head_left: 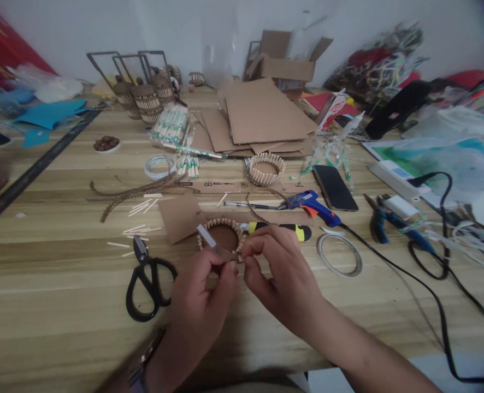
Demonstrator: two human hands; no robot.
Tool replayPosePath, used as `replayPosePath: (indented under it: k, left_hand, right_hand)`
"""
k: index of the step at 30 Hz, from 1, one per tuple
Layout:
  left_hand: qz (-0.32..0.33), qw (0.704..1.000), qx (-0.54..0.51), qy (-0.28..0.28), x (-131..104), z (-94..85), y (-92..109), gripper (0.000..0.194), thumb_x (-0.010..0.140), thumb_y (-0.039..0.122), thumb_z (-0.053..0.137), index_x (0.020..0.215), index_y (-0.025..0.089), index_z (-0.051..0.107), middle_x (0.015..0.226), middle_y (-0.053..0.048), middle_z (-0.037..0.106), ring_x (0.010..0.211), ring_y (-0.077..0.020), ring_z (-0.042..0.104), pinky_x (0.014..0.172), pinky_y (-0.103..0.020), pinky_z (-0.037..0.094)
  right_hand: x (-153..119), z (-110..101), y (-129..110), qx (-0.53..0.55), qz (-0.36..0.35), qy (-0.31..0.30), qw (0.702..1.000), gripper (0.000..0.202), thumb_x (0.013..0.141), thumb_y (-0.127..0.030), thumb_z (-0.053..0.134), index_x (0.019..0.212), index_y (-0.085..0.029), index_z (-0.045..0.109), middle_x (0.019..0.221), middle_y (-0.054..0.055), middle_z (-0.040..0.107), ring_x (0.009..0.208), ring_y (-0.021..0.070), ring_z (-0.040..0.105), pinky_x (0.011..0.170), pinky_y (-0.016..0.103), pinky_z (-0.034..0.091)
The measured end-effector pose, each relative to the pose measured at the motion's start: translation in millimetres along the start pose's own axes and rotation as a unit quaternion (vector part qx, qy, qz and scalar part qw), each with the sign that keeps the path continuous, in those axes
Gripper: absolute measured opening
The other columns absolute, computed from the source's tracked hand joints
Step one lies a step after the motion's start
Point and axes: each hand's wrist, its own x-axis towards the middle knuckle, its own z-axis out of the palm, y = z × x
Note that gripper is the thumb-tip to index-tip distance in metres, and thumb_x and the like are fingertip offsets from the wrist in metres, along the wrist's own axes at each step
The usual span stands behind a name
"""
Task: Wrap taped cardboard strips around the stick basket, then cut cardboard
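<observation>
My left hand (203, 289) and my right hand (281, 273) meet over the near middle of the wooden table (62, 305). Together they pinch a small piece at the near rim of a ring of short wooden sticks (221, 232). A pale flat strip (206, 236) juts up and left from my left fingers. What exactly sits between the fingertips is too small to tell. Black scissors (147, 278) lie just left of my left hand.
A blue glue gun (313, 204) with a black cord, a phone (334, 187), a tape ring (339, 254), pliers (383, 221) and a yellow-black cutter (295, 229) lie right. Another stick ring (266, 169), cardboard sheets (258, 117), stick baskets (146, 98) and loose sticks sit behind.
</observation>
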Motion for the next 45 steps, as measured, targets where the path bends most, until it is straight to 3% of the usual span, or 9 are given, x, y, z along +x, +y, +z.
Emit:
replayPosePath:
  k: [3,7,17,23,27,32,36,39,45]
  left_hand:
    - [-0.074,0.992,-0.088,0.055,5.4,-0.9,1.2,0.017,0.087,0.025,0.059,0.070,0.022,0.058,0.058,0.006,0.062,0.051,-0.0108,0.056,0.050,-0.020,0.043]
    - [-0.099,0.985,-0.120,0.080,8.5,-0.8,2.3,0.022,0.086,0.028,0.062,0.066,0.022,0.054,0.054,0.006,0.059,0.048,-0.0102,0.053,0.048,-0.020,0.042]
    - [0.036,0.999,0.024,0.000,-8.0,-1.2,-6.5,0.011,0.092,0.018,0.059,0.086,0.025,0.065,0.079,0.003,0.072,0.070,-0.0137,0.065,0.064,-0.023,0.049]
    - [0.063,0.997,0.040,-0.017,-7.6,-0.3,-5.7,0.011,0.091,0.017,0.058,0.085,0.024,0.063,0.077,0.003,0.071,0.067,-0.0140,0.065,0.063,-0.023,0.048]
    - [0.016,0.999,-0.033,-0.005,-6.2,0.8,-4.8,0.011,0.089,0.017,0.061,0.080,0.022,0.063,0.071,0.004,0.068,0.062,-0.0120,0.061,0.059,-0.021,0.046]
    - [-0.086,0.964,-0.239,0.077,6.1,0.8,-5.3,0.022,0.089,0.024,0.063,0.068,0.021,0.056,0.056,0.006,0.058,0.051,-0.0095,0.051,0.051,-0.018,0.043]
    - [-0.142,0.924,-0.334,0.118,18.3,-0.8,-0.4,0.022,0.080,0.025,0.071,0.066,0.021,0.055,0.053,0.007,0.057,0.048,-0.0083,0.047,0.048,-0.017,0.042]
    - [-0.151,0.927,-0.327,0.104,18.2,-1.3,0.6,0.021,0.078,0.024,0.071,0.064,0.021,0.055,0.052,0.007,0.056,0.048,-0.0081,0.047,0.048,-0.016,0.042]
    - [-0.134,0.955,-0.264,0.030,6.6,0.2,-9.8,0.024,0.088,0.024,0.062,0.066,0.021,0.054,0.056,0.006,0.058,0.052,-0.0092,0.051,0.052,-0.018,0.045]
  right_hand:
    - [2.0,-1.7,3.4,0.005,0.016,-0.002,1.000,0.017,0.084,-0.007,0.049,0.082,-0.024,0.051,0.081,0.002,0.065,0.080,0.0187,0.062,0.073,0.034,0.044]
    - [2.7,-3.5,3.7,0.001,0.007,0.027,1.000,0.014,0.089,-0.010,0.053,0.086,-0.023,0.057,0.083,0.001,0.067,0.081,0.0186,0.062,0.078,0.036,0.042]
    - [-1.1,-3.3,-6.5,0.013,-0.038,0.035,0.999,0.008,0.093,-0.015,0.060,0.092,-0.022,0.065,0.087,0.000,0.071,0.082,0.0158,0.065,0.085,0.037,0.041]
    - [-1.1,-4.4,-5.0,-0.004,-0.035,0.038,0.999,0.013,0.088,-0.012,0.059,0.083,-0.023,0.062,0.082,-0.001,0.069,0.078,0.0153,0.064,0.083,0.037,0.039]
    - [1.3,-5.1,-2.9,-0.013,-0.022,0.044,0.999,0.014,0.083,-0.010,0.057,0.078,-0.023,0.058,0.079,-0.001,0.067,0.078,0.0164,0.063,0.081,0.036,0.039]
    - [10.0,-16.4,16.1,0.024,0.042,0.050,0.998,0.013,0.082,-0.012,0.054,0.077,-0.024,0.055,0.076,-0.001,0.066,0.074,0.0176,0.062,0.071,0.033,0.044]
    - [13.3,-45.3,47.4,-0.013,0.131,0.118,0.984,0.011,0.085,-0.021,0.055,0.075,-0.024,0.058,0.074,0.000,0.066,0.072,0.0181,0.062,0.066,0.031,0.045]
    - [10.4,-74.5,74.3,-0.137,0.227,0.133,0.955,0.014,0.083,-0.032,0.058,0.076,-0.023,0.065,0.074,0.003,0.068,0.070,0.0217,0.063,0.064,0.033,0.044]
    - [-2.2,-102.7,112.3,-0.282,0.342,0.024,0.896,0.019,0.078,-0.023,0.054,0.081,-0.020,0.072,0.081,0.011,0.072,0.078,0.0278,0.065,0.068,0.038,0.042]
